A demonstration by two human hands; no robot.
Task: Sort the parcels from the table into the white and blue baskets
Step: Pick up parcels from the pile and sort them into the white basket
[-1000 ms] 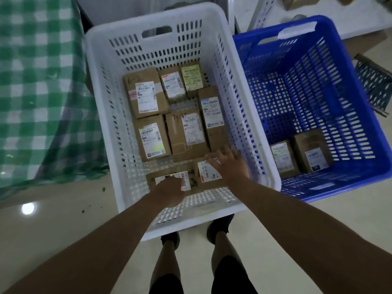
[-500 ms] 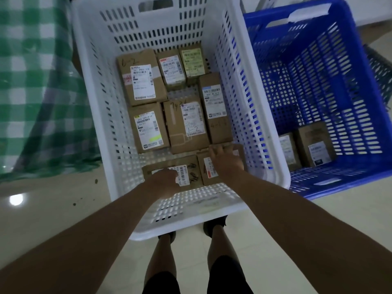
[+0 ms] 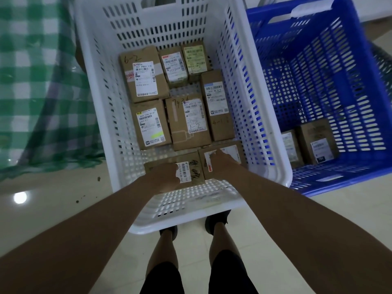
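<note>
Two parcels lie at the near end of the white basket point(image 3: 273, 132), side by side, with a hand on each. The left hand point(image 3: 163, 177) rests on the left parcel point(image 3: 191, 168); its fingers seem curled over the near edge, but I cannot tell if they truly grip it. The right hand point(image 3: 220, 162) lies on the right parcel point(image 3: 224, 153) with fingers stretched forward, pressing and not holding. Six more boxes sit in rows behind them, and two are in the blue basket point(image 3: 331, 85) to the right. A green checked cloth point(image 3: 38, 81) hangs at the left.

I judge these cartons are stiff and rather light, with dry cardboard that does not slip much. The glossy labels are smoother, so it is better to take hold at the opposite long edges. The thin walls could dent if squeezed hard.
</note>
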